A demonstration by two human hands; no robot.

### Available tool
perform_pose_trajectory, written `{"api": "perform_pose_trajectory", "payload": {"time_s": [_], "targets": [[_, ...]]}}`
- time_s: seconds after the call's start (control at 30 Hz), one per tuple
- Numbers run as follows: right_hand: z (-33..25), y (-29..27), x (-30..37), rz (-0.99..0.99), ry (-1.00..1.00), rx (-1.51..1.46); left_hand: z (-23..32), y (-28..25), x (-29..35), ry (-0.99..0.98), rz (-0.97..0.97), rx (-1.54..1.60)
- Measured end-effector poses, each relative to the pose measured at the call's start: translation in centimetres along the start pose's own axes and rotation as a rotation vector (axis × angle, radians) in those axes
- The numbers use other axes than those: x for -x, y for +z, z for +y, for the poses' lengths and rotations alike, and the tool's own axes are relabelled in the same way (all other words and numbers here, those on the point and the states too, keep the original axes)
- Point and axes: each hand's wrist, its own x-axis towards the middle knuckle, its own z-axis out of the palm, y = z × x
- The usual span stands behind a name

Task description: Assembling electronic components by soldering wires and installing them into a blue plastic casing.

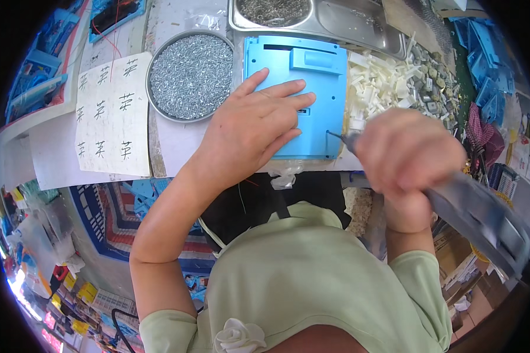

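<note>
A light-blue plastic casing (318,132) lies flat at the table's front edge, with a raised block at its top and small holes near its corners. Across its left side my left hand (253,123) rests with fingers spread, pressing it from above. My right hand (409,150), smeared by motion, is wrapped round a dark grey power screwdriver (483,217). The tool's thin bit points left at the casing's lower right corner, by a hole there. Whether the bit touches the hole I cannot tell.
A round metal tray (153,97) of small screws stands left of the casing. Behind sits a steel tray (359,26) holding small metal bits. White plastic pieces (383,79) and grey parts (433,88) are heaped at right, with blue casings (483,53) beyond. Paper with handwriting (115,120) lies left.
</note>
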Motion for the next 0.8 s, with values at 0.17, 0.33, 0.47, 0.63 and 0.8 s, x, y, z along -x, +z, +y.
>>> {"api": "perform_pose_trajectory", "payload": {"time_s": [0.17,0.33,0.47,0.63,0.8], "targets": [[2.3,0.9,0.4,-0.023,0.007,0.1,-0.2,0.1,-0.2,-0.026,0.011,0.046],[1.5,-1.4,-1.8,-0.16,0.0,-0.01,0.2,-0.2,0.1,-0.044,-0.024,0.067],[1.5,-1.9,-2.1,-0.132,-0.033,-0.059,-0.4,-0.1,-0.2,-0.042,0.016,0.068],[0.7,-2.3,-2.5,-0.247,-0.006,-0.022,0.1,-0.3,-0.3,-0.068,-0.009,0.083],[2.9,-0.8,-3.4,-0.156,-0.031,0.033,-0.3,0.0,-0.1,-0.048,0.017,0.08]]}}
